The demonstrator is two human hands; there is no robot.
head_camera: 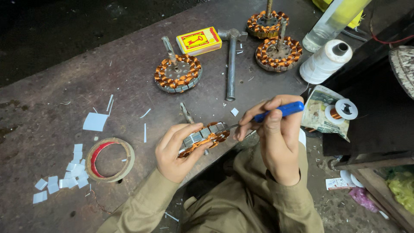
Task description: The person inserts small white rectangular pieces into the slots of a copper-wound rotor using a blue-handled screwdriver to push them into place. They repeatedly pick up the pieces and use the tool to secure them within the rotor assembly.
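Observation:
My left hand (pixel 177 149) grips a round motor stator (pixel 207 136) with copper windings, tilted on edge at the near side of the worn metal table (pixel 77 86); its shaft (pixel 186 113) points away from me. My right hand (pixel 276 138) holds a blue-handled tool (pixel 280 111), whose metal tip touches the stator's rim.
Three more copper-wound stators (pixel 178 73) (pixel 278 53) (pixel 267 23) stand farther back, with a hammer (pixel 231 64) and a yellow box (pixel 199 40) between them. A tape roll (pixel 110 159) and white paper pieces (pixel 71 170) lie left. White thread spool (pixel 325 61), clear bottle (pixel 332 21) and wire spool (pixel 340 111) sit right.

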